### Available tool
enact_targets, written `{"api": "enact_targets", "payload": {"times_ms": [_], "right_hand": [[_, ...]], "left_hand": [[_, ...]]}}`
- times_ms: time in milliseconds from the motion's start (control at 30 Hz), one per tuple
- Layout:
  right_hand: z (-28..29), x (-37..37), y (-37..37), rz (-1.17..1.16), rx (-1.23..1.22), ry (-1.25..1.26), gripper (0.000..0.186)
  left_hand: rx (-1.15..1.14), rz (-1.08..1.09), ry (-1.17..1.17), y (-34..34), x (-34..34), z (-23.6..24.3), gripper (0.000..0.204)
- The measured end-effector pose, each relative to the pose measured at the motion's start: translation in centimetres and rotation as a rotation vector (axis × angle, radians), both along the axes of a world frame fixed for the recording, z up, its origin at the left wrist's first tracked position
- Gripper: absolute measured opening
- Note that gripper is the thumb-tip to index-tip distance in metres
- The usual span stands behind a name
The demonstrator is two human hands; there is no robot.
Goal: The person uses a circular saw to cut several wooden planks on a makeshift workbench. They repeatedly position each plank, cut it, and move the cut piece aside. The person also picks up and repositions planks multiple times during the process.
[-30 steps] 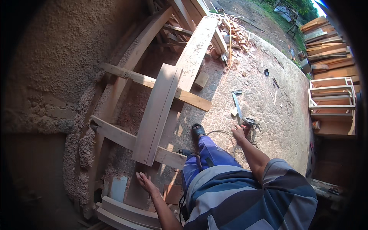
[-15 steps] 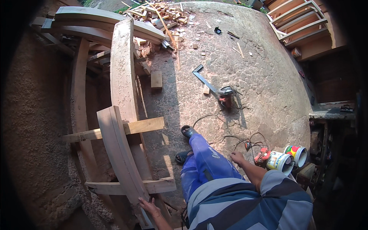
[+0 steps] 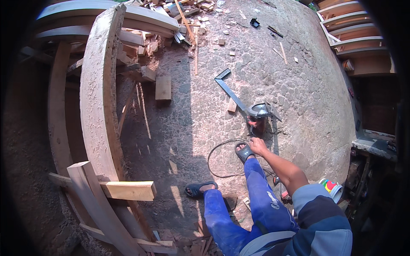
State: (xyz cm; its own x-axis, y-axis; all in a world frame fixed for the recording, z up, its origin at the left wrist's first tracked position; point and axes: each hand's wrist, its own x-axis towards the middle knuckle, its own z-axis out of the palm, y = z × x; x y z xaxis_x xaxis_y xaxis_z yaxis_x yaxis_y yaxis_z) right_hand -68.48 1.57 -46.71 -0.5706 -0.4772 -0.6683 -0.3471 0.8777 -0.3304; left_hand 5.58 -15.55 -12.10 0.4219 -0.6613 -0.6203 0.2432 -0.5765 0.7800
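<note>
My right hand [image 3: 257, 146] reaches down in front of my right sandal, just short of the near end of a circular saw [image 3: 259, 117]. Its fingers look loosely bent and apart, with nothing visible in them. The saw, red and dark with a metal guard, rests on the stone ground, and a dark cable [image 3: 209, 160] loops near my feet. A try square [image 3: 232, 93] lies with its blade end against the saw, beside a small wood offcut [image 3: 232, 105]. My left hand is out of view.
At the left, a thick timber beam [image 3: 95, 98] and a shorter curved board [image 3: 96, 198] rest with crosspieces [image 3: 130, 190]. A wood block [image 3: 163, 88] stands on the ground. Offcuts [image 3: 198, 17] are piled at the far end. Slatted wooden frames [image 3: 354, 25] and a paint bucket [image 3: 335, 191] are at the right.
I have stepped forward and turned slightly, spreading my feet. My right hand has moved out toward the saw. The left hand has left the curved board and gone out of view.
</note>
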Motion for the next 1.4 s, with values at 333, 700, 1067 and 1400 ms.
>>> {"api": "enact_targets", "payload": {"times_ms": [333,700,1067,1400], "right_hand": [[-22.6,-9.3,-2.1,0.341,0.161,0.192,0.037],[-30.8,-14.4,0.2,0.223,0.417,0.077,0.077],[-11.7,-13.7,2.6,0.365,-0.079,-0.057,0.082],[23.6,0.5,-3.7,0.148,-0.462,-0.561,0.067]], "left_hand": [[0.203,0.171,-0.342,-1.8,-1.6,1.7,0.075],[0.127,0.098,-0.108,-1.4,3.6,3.2,0.084],[0.029,0.093,-0.116,-1.4,-1.8,-0.9,0.084],[-0.102,0.142,-0.187,0.8,-0.9,-2.5,0.081]]}}
